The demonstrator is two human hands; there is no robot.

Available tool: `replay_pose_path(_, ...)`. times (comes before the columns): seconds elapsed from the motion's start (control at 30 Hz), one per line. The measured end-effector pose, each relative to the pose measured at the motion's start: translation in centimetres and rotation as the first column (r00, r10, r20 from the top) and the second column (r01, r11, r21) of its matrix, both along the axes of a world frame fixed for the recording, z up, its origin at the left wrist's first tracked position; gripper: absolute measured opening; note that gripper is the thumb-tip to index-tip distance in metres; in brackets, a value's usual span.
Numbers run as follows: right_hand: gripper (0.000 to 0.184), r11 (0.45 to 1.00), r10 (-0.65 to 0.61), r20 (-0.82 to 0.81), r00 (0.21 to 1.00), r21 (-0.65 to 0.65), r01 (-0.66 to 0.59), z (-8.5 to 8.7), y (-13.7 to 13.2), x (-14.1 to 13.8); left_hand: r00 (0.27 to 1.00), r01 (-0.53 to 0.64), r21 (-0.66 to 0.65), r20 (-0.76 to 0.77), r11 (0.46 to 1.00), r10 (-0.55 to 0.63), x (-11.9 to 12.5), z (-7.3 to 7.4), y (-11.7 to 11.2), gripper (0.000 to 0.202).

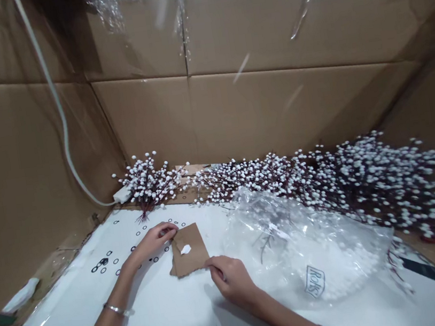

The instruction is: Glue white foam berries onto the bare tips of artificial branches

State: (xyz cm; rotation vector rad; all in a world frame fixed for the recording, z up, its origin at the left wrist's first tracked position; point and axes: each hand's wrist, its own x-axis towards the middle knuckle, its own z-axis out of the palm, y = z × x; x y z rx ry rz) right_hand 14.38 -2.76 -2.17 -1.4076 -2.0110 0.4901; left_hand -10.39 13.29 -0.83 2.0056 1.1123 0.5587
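Your two hands have the card [192, 236] between them above the white table [154, 317].
Your left hand [164, 234] has its thumb and fingertips drawn together at the card's upper left corner, while your right hand [229, 279] pinches the lower right corner with its fingers curled in; whether the card touches the table you cannot tell from here. A white scrap [185, 249] sits on the card's face, and a second brown layer shows along its left edge. Small black rings [102, 262] lie scattered around your left forearm, some clustered to its left. Just beyond your right hand, a clear bag [327, 250] holds white beads, and berry branches [275, 173] line the back of the table, before the cardboard wall [242, 111].
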Motion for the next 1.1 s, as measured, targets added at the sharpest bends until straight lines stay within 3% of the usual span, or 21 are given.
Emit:
replay_pose_path(0.17,0.025,0.999,-0.031,0.053,0.998,-0.009,0.032,-0.4,0.2,-0.1,1.0,0.001,-0.048,0.004,0.999,-0.001,-0.3,0.1,-0.1,0.044)
replay_pose_path(0.47,0.033,0.998,-0.042,0.303,0.952,-0.027,0.052,-0.9,0.4,-0.5,1.0,-0.004,-0.055,-0.003,0.998,0.004,-0.3,-0.2,0.2,0.041)
replay_pose_path(0.73,0.033,0.997,-0.056,0.28,0.958,-0.028,0.067,-1.3,0.6,-0.4,1.0,0.008,-0.052,-0.007,0.999,-0.008,-0.8,-0.6,0.2,0.034)
replay_pose_path(1.1,0.035,0.992,-0.128,0.252,0.959,0.027,0.125,-1.9,1.2,-0.3,0.979,0.197,-0.089,-0.038,0.976,-0.201,-1.8,0.3,0.0,0.041)
